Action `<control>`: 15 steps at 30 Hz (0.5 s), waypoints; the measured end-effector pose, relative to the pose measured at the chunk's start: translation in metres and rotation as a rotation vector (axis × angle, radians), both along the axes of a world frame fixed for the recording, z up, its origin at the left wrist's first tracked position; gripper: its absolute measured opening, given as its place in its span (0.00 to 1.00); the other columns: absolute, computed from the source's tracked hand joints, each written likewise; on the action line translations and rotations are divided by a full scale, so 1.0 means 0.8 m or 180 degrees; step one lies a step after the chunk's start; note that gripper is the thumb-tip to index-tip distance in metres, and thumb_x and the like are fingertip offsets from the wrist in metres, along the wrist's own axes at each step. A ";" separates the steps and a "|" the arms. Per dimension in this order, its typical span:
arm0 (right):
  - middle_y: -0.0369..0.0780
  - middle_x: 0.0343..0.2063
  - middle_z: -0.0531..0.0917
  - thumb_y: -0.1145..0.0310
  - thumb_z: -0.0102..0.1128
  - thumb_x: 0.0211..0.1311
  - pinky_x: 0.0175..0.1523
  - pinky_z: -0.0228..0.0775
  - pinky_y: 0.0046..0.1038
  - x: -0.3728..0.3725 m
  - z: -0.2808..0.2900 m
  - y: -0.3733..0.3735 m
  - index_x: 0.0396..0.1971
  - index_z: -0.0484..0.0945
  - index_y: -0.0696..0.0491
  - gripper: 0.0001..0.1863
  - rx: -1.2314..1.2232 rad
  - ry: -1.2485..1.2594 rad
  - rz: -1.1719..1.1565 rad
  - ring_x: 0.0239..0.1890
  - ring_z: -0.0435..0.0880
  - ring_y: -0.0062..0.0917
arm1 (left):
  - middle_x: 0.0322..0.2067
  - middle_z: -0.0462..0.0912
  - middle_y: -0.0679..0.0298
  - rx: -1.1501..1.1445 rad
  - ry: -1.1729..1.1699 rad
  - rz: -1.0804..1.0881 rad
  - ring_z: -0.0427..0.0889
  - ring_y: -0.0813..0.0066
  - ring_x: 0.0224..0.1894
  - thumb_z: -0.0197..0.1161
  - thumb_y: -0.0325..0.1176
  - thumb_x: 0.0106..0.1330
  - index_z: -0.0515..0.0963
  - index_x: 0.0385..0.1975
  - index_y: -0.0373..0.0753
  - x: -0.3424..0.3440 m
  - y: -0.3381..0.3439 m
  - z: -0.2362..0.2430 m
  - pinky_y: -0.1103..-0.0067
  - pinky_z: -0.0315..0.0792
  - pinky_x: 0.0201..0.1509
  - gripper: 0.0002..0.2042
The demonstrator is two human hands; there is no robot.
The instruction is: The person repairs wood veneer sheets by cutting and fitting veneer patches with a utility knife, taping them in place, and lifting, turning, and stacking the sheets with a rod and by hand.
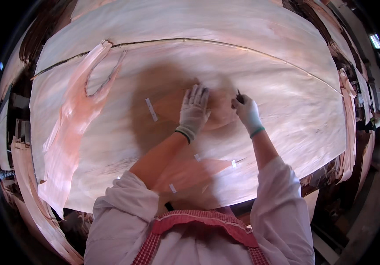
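My left hand (193, 108), in a white glove with a teal cuff, lies flat with straightened fingers on a pinkish patch (221, 115) in a large pale sheet of thin wood (278, 106). To its right, my gloved right hand (247, 114) grips a small dark tool (239, 97) near the patch, under my shadow; whether the tool touches the sheet I cannot tell. Short white tape strips, such as one left of my hands (151, 110) and one lower right (233, 164), lie on the sheet.
A long thin stick (216, 43) crosses the sheet's far part. A torn, forked pink piece (68, 132) lies along the left. Stacks of similar sheets (24, 176) surround the work surface. Another person (377, 118) is far right, beside an aisle.
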State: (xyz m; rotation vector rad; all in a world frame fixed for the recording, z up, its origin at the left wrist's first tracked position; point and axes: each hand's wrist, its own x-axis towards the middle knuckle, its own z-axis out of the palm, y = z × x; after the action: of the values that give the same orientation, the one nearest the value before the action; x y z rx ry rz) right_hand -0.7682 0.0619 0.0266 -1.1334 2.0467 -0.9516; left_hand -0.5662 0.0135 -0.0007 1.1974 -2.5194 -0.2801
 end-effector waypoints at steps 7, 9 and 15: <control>0.50 0.35 0.84 0.65 0.59 0.55 0.45 0.76 0.41 -0.010 -0.015 -0.079 0.34 0.82 0.57 0.12 0.1450 0.1269 0.0026 0.39 0.83 0.46 | 0.62 0.67 0.54 0.0309 0.0069 -0.0765 0.63 0.62 0.67 0.51 0.29 0.64 0.63 0.62 0.38 -0.065 -0.029 -0.017 0.70 0.52 0.72 0.24; 0.51 0.35 0.84 0.65 0.58 0.55 0.45 0.76 0.41 -0.004 -0.012 -0.063 0.35 0.82 0.57 0.12 0.1322 0.1506 0.0071 0.39 0.83 0.47 | 0.63 0.66 0.54 0.0031 -0.0185 -0.0728 0.62 0.62 0.67 0.50 0.31 0.65 0.64 0.62 0.39 -0.066 -0.025 -0.020 0.69 0.51 0.73 0.23; 0.38 0.16 0.79 0.63 0.62 0.60 0.24 0.68 0.25 -0.016 -0.054 0.021 0.29 0.80 0.58 0.12 0.0199 0.0141 -0.0508 0.18 0.76 0.21 | 0.65 0.63 0.54 -0.0168 -0.1047 -0.0773 0.56 0.57 0.70 0.45 0.38 0.69 0.69 0.60 0.43 -0.103 -0.001 0.013 0.65 0.40 0.75 0.21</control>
State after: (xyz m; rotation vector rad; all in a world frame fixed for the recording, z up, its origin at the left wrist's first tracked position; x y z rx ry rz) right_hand -0.7812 0.0791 -0.0167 -0.9780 2.2136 -0.9386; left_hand -0.6488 0.0124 0.0101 0.9839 -2.9422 -0.0767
